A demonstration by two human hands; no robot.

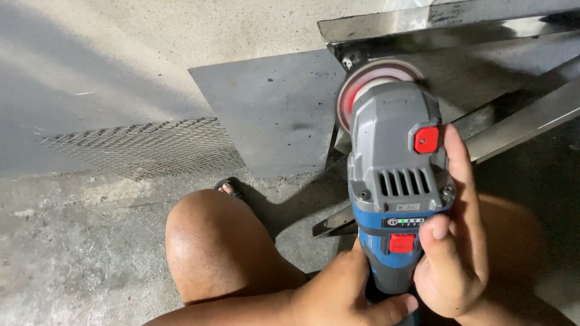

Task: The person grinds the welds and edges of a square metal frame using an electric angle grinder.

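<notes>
A cordless angle grinder with a grey head, a blue body and red buttons fills the middle right of the head view. Its red and white disc sits against a shiny steel frame. My right hand wraps the grinder's right side, thumb resting by the red switch. My left hand grips the lower end of the blue body from the left. My bare left knee is bent below.
A flat dark steel sheet leans behind the disc. Expanded metal mesh lies on the concrete floor at the left. Angled steel bars run to the right. A sandalled foot shows near the sheet.
</notes>
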